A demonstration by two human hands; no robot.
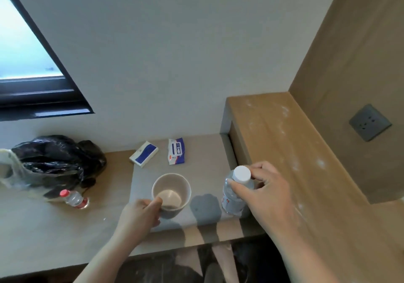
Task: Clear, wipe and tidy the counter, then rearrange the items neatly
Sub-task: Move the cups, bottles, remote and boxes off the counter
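On counter: left hand pinches cup, right hand grips bottle.

Black bag — cup perhaps beige

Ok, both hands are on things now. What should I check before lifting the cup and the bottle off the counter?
1. The left hand grips the cup at its near rim: ok.
2. The right hand holds the white-capped bottle by its neck: ok.
3. The cap is on: ok; screwed tight: cannot tell.
4. The cup is empty: not ok, brownish liquid in the bottom.
5. The cup is upright: ok.
6. The box and wipes packet lie apart from both, farther back: ok.
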